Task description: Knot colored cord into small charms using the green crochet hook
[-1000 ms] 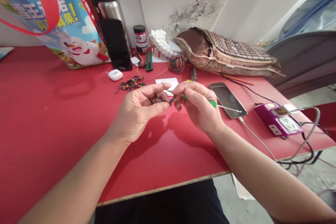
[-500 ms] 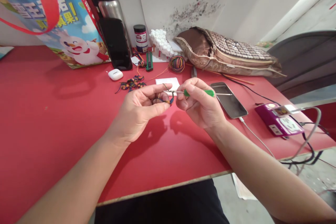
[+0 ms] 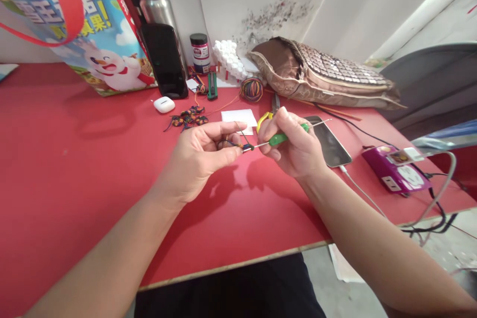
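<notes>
My left hand [image 3: 208, 151] pinches a small piece of multicoloured crochet work [image 3: 247, 147] between thumb and fingers. A strand of its yarn runs up over the raised index finger. In my right hand [image 3: 292, 144] is a crochet hook with a green handle [image 3: 278, 139], metal showing at both ends. The hook's left end lies in the loops by my left thumb. A ball of multicoloured yarn [image 3: 252, 90] rests behind the hands, with a thread trailing from it. Finished-looking crocheted pieces [image 3: 189, 118] lie to the left of it.
White paper [image 3: 238, 118] and yellow-handled scissors or pliers [image 3: 265, 120] lie just beyond the hands. A phone [image 3: 330, 143] on a cable and a purple power strip [image 3: 397, 171] are at right. A leaning phone [image 3: 164, 62], earbud case [image 3: 164, 105] and bag [image 3: 112, 59] stand left.
The crochet hook has tilted, its left end dropping to the loops and its right end rising. My right hand has turned with it; my left hand has stayed nearly still.
</notes>
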A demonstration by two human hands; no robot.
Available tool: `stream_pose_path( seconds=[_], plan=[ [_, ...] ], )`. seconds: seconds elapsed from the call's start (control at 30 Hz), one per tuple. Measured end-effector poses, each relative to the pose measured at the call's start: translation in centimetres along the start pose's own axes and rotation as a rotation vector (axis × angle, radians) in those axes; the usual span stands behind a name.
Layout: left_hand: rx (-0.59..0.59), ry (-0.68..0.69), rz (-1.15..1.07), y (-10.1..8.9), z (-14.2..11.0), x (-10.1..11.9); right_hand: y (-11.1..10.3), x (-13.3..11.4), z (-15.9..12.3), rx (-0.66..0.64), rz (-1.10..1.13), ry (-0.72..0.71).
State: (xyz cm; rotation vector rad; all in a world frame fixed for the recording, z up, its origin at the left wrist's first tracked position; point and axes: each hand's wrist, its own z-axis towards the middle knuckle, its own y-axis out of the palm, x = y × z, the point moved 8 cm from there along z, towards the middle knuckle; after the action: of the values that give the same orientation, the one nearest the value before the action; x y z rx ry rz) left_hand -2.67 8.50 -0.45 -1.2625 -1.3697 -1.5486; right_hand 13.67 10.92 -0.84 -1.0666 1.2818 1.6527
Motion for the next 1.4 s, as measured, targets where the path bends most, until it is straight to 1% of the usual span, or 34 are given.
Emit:
stream_pose_path(
  seconds=[0.17,0.4,0.67,0.83,1.17,1.4],
  plan=[
    [0.056,0.015,-0.013,-0.4,0.0,0.1,-0.2,-0.8,-0.3,0.036,-0.033,-0.101],
    [0.099,0.011,-0.034,-0.4,0.0,0.1,-0.6,-0.8,-0.5,0.089,-0.09,-0.141],
    [0.113,0.014,-0.039,-0.6,0.1,0.2,-0.6,-1.0,-0.6,0.082,-0.138,-0.206],
    [0.135,0.026,-0.025,-0.5,0.1,0.4,-0.4,-1.2,-0.7,0.028,-0.13,-0.281],
    [0.174,-0.013,-0.038,-0.7,0.3,0.3,-0.3,-1.2,-0.8,0.029,-0.16,-0.306],
    [0.177,-0.017,-0.038,-0.9,0.2,0.1,-0.2,-1.2,-0.9,0.022,-0.125,-0.324]
  ],
)
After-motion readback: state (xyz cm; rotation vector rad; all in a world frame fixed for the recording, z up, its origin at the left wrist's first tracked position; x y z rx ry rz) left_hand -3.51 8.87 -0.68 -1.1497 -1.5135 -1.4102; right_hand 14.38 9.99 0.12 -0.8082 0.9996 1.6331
